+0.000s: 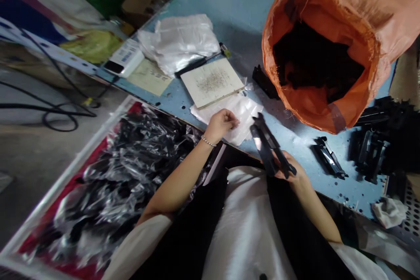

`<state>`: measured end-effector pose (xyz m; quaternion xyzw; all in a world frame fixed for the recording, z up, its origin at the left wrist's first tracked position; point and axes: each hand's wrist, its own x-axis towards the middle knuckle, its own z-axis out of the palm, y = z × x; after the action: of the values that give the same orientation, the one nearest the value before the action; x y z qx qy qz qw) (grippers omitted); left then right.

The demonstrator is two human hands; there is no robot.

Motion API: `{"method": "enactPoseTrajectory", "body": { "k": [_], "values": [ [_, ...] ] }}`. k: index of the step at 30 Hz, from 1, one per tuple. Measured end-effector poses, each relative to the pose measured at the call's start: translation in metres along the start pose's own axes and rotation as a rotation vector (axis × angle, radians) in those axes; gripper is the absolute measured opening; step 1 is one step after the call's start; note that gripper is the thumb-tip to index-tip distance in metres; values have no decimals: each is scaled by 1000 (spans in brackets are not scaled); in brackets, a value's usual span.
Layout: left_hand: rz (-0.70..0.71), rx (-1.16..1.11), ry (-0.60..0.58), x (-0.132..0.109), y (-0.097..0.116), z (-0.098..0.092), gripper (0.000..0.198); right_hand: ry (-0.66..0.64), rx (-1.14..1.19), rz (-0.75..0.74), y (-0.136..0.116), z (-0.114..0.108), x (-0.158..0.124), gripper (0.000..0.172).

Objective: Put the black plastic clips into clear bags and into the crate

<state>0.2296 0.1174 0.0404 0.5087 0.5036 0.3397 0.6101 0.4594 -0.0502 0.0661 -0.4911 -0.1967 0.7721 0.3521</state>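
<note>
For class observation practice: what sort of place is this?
Probably a packing workshop: black plastic parts lie on a blue workbench, fill an orange woven sack, and sit in clear bags in a red-lined bin.

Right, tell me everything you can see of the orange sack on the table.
The orange sack is woven plastic, with a frayed, wide-open mouth and a paler outer side folding toward the top right. It is filled with black objects, too shadowed to tell apart. A strip of grey tape crosses its lower edge. It rests on the blue table.
</note>
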Motion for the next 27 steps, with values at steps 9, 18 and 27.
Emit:
{"method": "enactPoseTrajectory", "body": {
  "k": [9, 18, 27],
  "values": [
    [484, 681, 15, -25, 15, -17, 39, -270, 332, 131, 6, 11, 53, 36],
    [815, 625, -356, -103, 40, 32, 73, 24, -74, -187, -17, 33, 56, 35],
    [481, 963, -60, -124, 11, -45, 36, 5, -421, -263, -32, 39, 14, 42]
  ]
}}
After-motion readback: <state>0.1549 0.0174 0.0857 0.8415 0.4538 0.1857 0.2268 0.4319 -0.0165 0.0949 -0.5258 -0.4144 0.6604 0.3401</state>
